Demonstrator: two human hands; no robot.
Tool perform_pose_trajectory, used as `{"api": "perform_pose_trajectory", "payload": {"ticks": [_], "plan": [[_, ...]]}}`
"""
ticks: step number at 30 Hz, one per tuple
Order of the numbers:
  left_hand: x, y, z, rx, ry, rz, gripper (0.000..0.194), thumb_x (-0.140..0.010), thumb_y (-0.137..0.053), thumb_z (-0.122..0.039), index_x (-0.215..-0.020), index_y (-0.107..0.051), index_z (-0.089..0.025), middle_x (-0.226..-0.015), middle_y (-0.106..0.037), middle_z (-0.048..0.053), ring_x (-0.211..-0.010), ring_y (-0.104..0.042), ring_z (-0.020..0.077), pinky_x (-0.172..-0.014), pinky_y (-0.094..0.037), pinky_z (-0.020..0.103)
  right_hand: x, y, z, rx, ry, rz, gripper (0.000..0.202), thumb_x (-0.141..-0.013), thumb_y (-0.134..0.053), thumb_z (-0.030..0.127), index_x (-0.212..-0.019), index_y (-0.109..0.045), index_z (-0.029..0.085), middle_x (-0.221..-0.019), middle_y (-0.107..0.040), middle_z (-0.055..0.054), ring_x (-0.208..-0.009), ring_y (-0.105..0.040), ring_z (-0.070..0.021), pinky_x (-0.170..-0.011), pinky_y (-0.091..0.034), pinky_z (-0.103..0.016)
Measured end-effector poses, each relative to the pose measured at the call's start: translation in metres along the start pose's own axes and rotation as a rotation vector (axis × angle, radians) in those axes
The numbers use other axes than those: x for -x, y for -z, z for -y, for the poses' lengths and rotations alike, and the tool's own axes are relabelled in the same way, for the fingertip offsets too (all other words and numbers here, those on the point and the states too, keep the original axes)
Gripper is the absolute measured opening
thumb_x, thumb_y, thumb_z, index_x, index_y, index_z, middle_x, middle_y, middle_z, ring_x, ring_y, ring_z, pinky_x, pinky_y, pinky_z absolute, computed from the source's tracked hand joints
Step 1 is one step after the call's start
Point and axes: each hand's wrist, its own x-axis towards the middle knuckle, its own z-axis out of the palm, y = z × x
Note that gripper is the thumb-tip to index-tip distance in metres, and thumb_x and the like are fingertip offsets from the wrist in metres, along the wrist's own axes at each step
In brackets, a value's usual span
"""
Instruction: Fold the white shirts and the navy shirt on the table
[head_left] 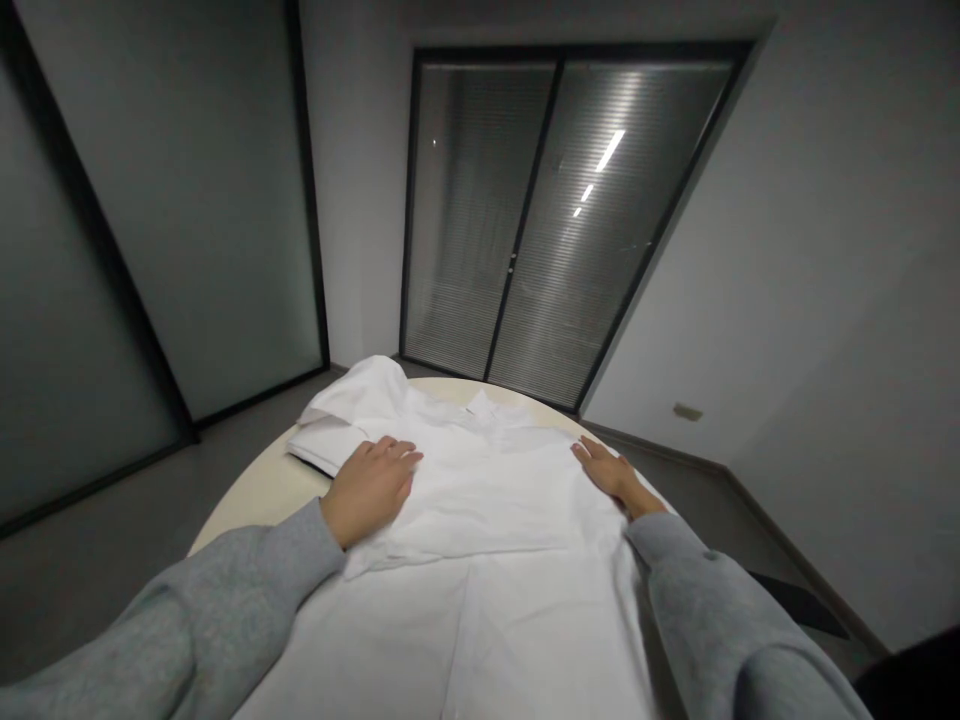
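A white garment lies spread over a round cream table, its lower part reaching toward me past the near side. My left hand rests on the garment's left part, palm down, fingers bent a little and pointing right. On the right edge of the cloth lies my right hand, its fingers spread and pointing up and left. Neither hand grips anything that I can see. A bunched, folded white part rises at the far left, with a thin dark edge beneath it.
Beyond the table stands a dark-framed glass door with blinds. Frosted glass panels are at the left, a white wall with a small socket plate at the right. A dark flat object lies low at the right.
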Motion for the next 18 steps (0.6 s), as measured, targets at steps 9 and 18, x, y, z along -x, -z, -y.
{"api": "perform_pose_trajectory", "payload": {"ticks": [9, 18], "plan": [[-0.021, 0.028, 0.092, 0.122, 0.746, 0.125, 0.099, -0.094, -0.034, -0.077, -0.165, -0.019, -0.009, -0.135, -0.066, 0.030, -0.117, -0.067, 0.0459, -0.090, -0.051, 0.051, -0.001, -0.003, -0.002, -0.023, 0.001, -0.023, 0.069, -0.105, -0.021, 0.060, -0.161, -0.035, 0.022, -0.167, -0.035, -0.006, -0.156, -0.030, -0.0278, -0.127, -0.012, -0.060], [-0.036, 0.008, 0.106, 0.270, 0.699, -0.270, 0.090, -0.096, -0.045, -0.066, -0.165, -0.023, -0.011, -0.160, -0.045, 0.024, -0.138, -0.053, 0.0401, -0.110, -0.045, 0.050, 0.004, -0.001, -0.001, -0.053, -0.005, -0.050, 0.067, -0.106, -0.022, 0.061, -0.159, -0.039, 0.025, -0.167, -0.037, -0.007, -0.155, -0.032, -0.0265, -0.128, -0.012, -0.056]]}}
